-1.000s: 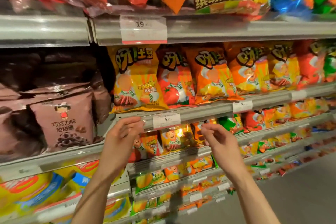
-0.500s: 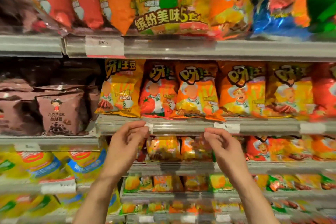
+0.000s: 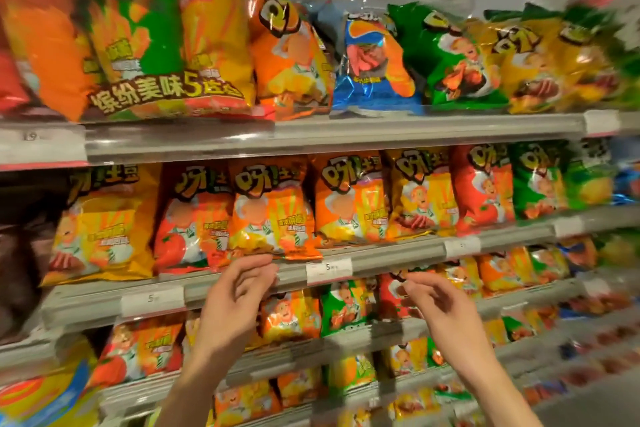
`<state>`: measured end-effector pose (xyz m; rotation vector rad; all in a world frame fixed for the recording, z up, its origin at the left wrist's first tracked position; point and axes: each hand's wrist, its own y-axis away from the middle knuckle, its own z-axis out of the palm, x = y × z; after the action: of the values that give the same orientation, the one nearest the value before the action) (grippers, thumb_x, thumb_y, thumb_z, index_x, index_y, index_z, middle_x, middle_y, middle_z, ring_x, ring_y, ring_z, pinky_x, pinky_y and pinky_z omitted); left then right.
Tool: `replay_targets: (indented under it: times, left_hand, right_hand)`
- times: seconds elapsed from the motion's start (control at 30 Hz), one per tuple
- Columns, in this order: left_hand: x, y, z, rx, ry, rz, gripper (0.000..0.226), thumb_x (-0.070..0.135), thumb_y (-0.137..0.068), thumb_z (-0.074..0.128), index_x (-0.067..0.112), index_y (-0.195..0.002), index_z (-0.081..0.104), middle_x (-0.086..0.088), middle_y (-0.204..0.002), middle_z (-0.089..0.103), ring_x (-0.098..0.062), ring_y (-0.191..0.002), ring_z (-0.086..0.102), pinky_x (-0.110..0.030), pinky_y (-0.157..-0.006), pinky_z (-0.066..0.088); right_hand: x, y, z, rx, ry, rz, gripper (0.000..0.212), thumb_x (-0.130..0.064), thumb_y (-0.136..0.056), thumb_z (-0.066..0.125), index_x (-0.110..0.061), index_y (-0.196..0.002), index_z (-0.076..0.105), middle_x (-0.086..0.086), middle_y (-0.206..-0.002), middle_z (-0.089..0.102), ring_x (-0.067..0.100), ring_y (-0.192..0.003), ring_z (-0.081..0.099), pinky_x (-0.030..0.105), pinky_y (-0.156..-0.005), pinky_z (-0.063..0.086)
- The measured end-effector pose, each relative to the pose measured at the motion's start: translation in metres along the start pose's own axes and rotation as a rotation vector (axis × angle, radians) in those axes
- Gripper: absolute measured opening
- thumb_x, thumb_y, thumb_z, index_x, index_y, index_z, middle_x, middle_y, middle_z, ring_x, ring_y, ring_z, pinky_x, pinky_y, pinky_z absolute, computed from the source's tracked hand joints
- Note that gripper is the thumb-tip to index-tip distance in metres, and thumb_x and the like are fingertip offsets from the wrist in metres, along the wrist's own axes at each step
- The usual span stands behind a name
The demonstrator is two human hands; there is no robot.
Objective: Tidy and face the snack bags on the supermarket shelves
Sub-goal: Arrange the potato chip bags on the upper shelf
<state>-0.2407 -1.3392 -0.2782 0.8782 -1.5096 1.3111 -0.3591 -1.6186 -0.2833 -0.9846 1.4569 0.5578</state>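
While both hands are raised, loosely curled and empty, the left hand (image 3: 239, 291) sits just under an orange bag (image 3: 270, 215) overhanging the shelf (image 3: 391, 255). If nudged, it could be tipped off; the right hand (image 3: 438, 305) is kept apart.

Motion blur smears the green and yellow snack bags (image 3: 588, 55) at far right. The frame's left edge cuts the dark brown bags (image 3: 20, 253).
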Motion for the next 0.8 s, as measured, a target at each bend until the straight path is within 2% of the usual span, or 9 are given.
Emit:
replay_targets:
  times: [0.1, 0.23, 0.3, 0.37, 0.43, 0.53, 0.6, 0.7, 0.8]
  left_hand:
    - [0.008, 0.001, 0.031, -0.017, 0.008, -0.012, 0.036, 0.043, -0.081, 0.069, 0.023, -0.112, 0.072, 0.0, -0.103, 0.078, -0.014, -0.097, 0.074, -0.025, -0.086, 0.058]
    - [0.017, -0.001, 0.075, 0.001, -0.029, -0.008, 0.032, 0.044, -0.083, 0.07, 0.025, -0.109, 0.074, 0.008, -0.105, 0.077, -0.003, -0.098, 0.071, -0.009, -0.079, 0.052]
    - [0.018, -0.003, 0.101, 0.041, -0.02, 0.001, 0.02, 0.031, -0.09, 0.071, 0.022, -0.108, 0.075, 0.01, -0.103, 0.077, -0.004, -0.096, 0.072, -0.008, -0.076, 0.051]
    - [0.021, -0.003, 0.129, 0.085, -0.017, 0.014, 0.014, 0.023, -0.094, 0.071, 0.021, -0.108, 0.075, 0.009, -0.103, 0.078, -0.005, -0.097, 0.072, -0.012, -0.074, 0.054]
    - [0.026, -0.004, 0.157, 0.114, -0.037, 0.017, 0.012, 0.025, -0.094, 0.072, 0.027, -0.106, 0.076, 0.009, -0.106, 0.078, -0.005, -0.1, 0.072, -0.022, -0.084, 0.056]
    - [0.039, -0.005, 0.191, 0.145, -0.079, 0.026, 0.009, 0.035, -0.093, 0.073, 0.041, -0.099, 0.076, 0.014, -0.108, 0.077, -0.002, -0.103, 0.071, -0.025, -0.086, 0.052]
    - [0.047, -0.009, 0.207, 0.181, -0.083, 0.055, 0.009, 0.041, -0.09, 0.076, 0.042, -0.099, 0.076, 0.014, -0.107, 0.077, -0.002, -0.101, 0.072, -0.022, -0.081, 0.055]
    - [0.058, -0.01, 0.219, 0.216, -0.098, 0.086, 0.021, 0.05, -0.085, 0.077, 0.039, -0.102, 0.077, 0.011, -0.109, 0.077, -0.005, -0.102, 0.073, -0.023, -0.08, 0.059]
    - [0.077, -0.02, 0.223, 0.265, -0.126, 0.13, 0.014, 0.038, -0.092, 0.076, 0.037, -0.106, 0.076, 0.008, -0.112, 0.077, -0.01, -0.102, 0.074, -0.029, -0.084, 0.063]
  right_hand:
    - [0.001, -0.01, -0.026, 0.004, -0.016, -0.016, 0.009, -0.027, -0.095, 0.07, -0.024, -0.103, 0.073, 0.003, -0.09, 0.074, 0.014, -0.09, 0.071, 0.028, -0.083, 0.055]
    - [0.004, -0.036, -0.062, -0.018, -0.084, -0.037, 0.009, -0.018, -0.097, 0.068, -0.018, -0.104, 0.072, 0.022, -0.098, 0.067, 0.03, -0.082, 0.063, 0.022, -0.068, 0.053]
    - [0.009, -0.054, -0.081, -0.039, -0.121, -0.052, 0.009, -0.014, -0.096, 0.068, -0.013, -0.105, 0.072, 0.031, -0.1, 0.063, 0.022, -0.077, 0.059, 0.016, -0.066, 0.049]
    - [0.015, -0.074, -0.101, -0.084, -0.158, -0.071, 0.009, -0.013, -0.096, 0.068, -0.013, -0.104, 0.072, 0.034, -0.095, 0.062, 0.018, -0.081, 0.057, 0.019, -0.072, 0.047]
    - [0.019, -0.096, -0.121, -0.135, -0.181, -0.079, 0.007, -0.016, -0.096, 0.069, -0.016, -0.102, 0.072, 0.022, -0.084, 0.064, 0.019, -0.082, 0.059, 0.03, -0.078, 0.048]
    - [0.018, -0.125, -0.143, -0.191, -0.212, -0.077, 0.008, -0.021, -0.094, 0.07, -0.019, -0.102, 0.072, 0.003, -0.08, 0.071, 0.015, -0.081, 0.069, 0.02, -0.075, 0.056]
    - [0.013, -0.141, -0.152, -0.245, -0.218, -0.086, 0.01, -0.023, -0.095, 0.07, -0.02, -0.104, 0.071, 0.002, -0.085, 0.076, 0.012, -0.083, 0.074, 0.016, -0.071, 0.056]
    - [0.001, -0.155, -0.161, -0.301, -0.209, -0.14, 0.011, -0.029, -0.096, 0.07, -0.025, -0.106, 0.072, 0.0, -0.09, 0.077, 0.01, -0.082, 0.073, 0.017, -0.067, 0.056]
    - [-0.023, -0.166, -0.165, -0.292, -0.198, -0.217, 0.012, -0.03, -0.094, 0.072, -0.027, -0.105, 0.073, -0.002, -0.093, 0.077, 0.011, -0.086, 0.073, 0.02, -0.071, 0.057]
